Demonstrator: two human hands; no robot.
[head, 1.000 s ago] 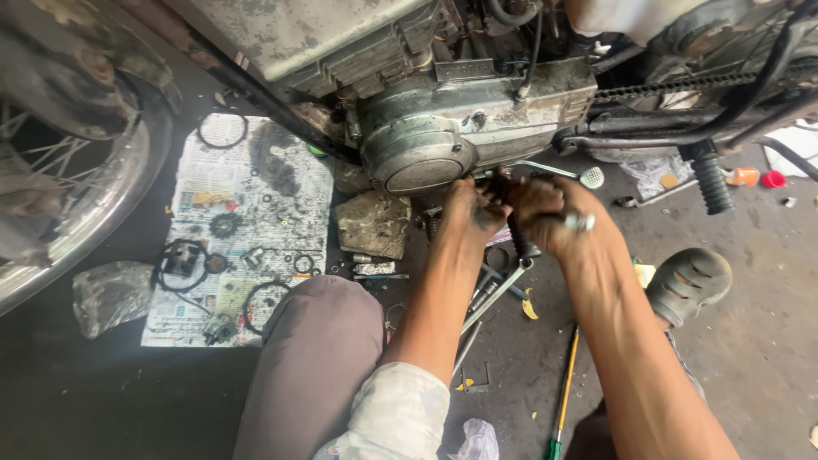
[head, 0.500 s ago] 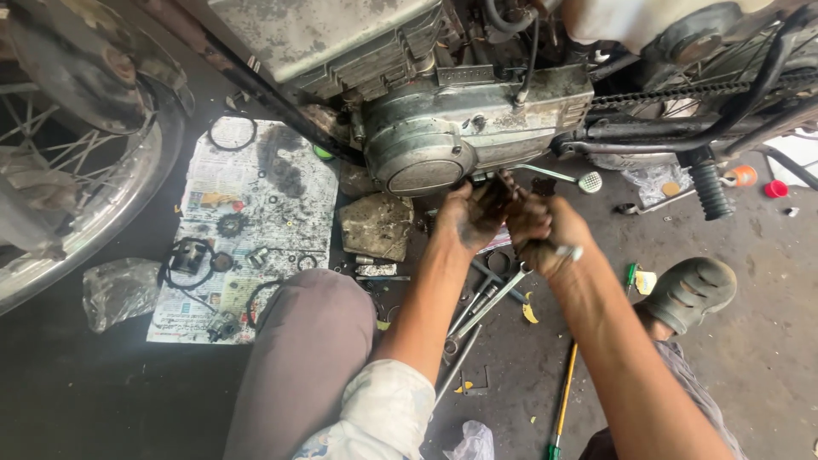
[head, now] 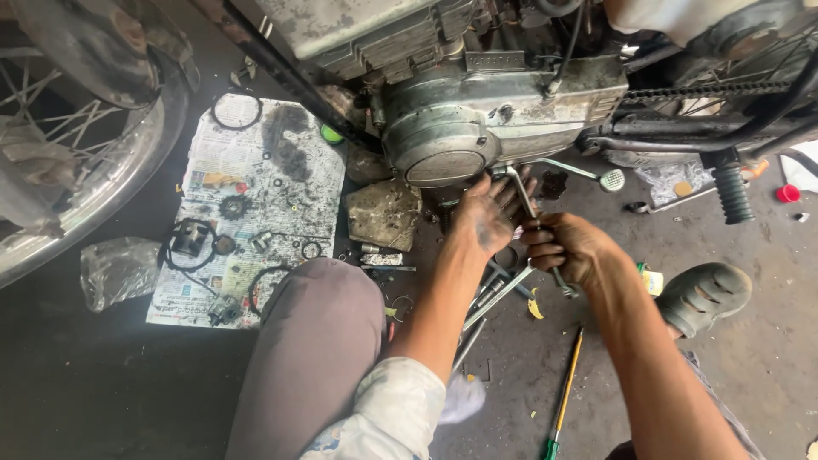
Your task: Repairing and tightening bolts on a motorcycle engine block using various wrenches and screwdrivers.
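Right hand clamped round the lower shaft of the wrench, long axis slanting up-left to the engine case. Left hand open, fingers spread, touching its upper end.

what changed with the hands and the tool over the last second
The left hand opened from a curled grip and now lies flat, fingers spread, against the head of the long grey metal wrench below the round silver engine cover. The right hand slid lower and stays wrapped round the wrench shaft. The newspaper sheet with small parts, the yellow-handled screwdriver and the motorcycle stayed put.
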